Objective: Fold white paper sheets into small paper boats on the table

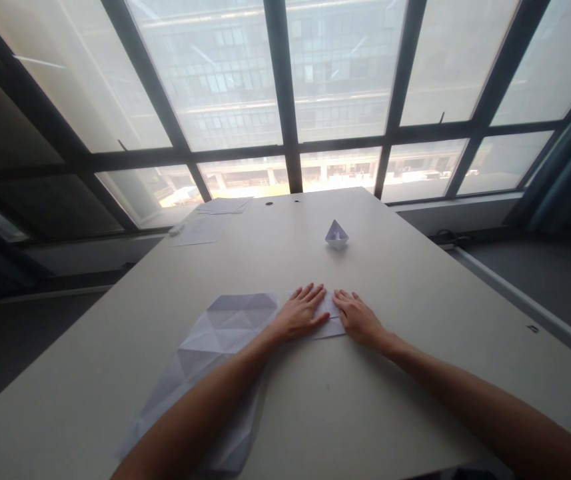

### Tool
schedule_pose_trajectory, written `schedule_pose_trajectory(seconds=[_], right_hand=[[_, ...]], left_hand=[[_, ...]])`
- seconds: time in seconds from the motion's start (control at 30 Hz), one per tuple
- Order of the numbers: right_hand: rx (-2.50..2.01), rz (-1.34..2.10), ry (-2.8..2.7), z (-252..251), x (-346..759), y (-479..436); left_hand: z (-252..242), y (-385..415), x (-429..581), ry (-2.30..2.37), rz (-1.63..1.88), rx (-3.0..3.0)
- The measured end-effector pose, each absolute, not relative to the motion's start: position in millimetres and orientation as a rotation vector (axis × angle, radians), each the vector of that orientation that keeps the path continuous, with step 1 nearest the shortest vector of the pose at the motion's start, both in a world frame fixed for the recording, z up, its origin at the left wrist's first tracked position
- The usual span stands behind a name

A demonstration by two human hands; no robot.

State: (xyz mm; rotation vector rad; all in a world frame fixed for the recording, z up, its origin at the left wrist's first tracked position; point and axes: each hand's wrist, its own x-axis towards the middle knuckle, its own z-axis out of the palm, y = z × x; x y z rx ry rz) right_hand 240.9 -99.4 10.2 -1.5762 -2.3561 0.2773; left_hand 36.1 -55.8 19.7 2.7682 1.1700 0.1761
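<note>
Where visible, seemingly flat-folded paper point(332, 327) beneath hands point(301, 313) point(358, 318)

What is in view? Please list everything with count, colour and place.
table: 1, white, centre
folded paper: 1, white, table's middle
creased sheet: 1, white, left of folded paper
boat: 1, white, beyond folded paper
sheets: several, white, table's far left
small object: 1, white, beside sheets
window: 1, dark-framed, behind table
curtains: 2, blue, both sides
floor: 1, grey, around table
left hand: 1, bare, on folded paper
right hand: 1, bare, on folded paper
</note>
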Motion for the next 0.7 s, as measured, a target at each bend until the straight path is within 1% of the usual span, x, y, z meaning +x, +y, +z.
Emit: schedule_pose_trajectory(seconds=[0.3,0.43,0.7], right_hand=[[-1.31,0.276,-2.548,8.3,239.4,-100.4],[-1.298,0.301,-2.574,11.6,239.2,-102.2],[-1.457,0.259,-2.511,9.8,243.4,-96.2]], left_hand=[[18.5,-57.4,34.1,1.157,0.191,2.771],[13.9,-56.4,34.4,1.175,0.192,2.786],[1.7,-49.3,35.3,1.638,0.298,2.613]])
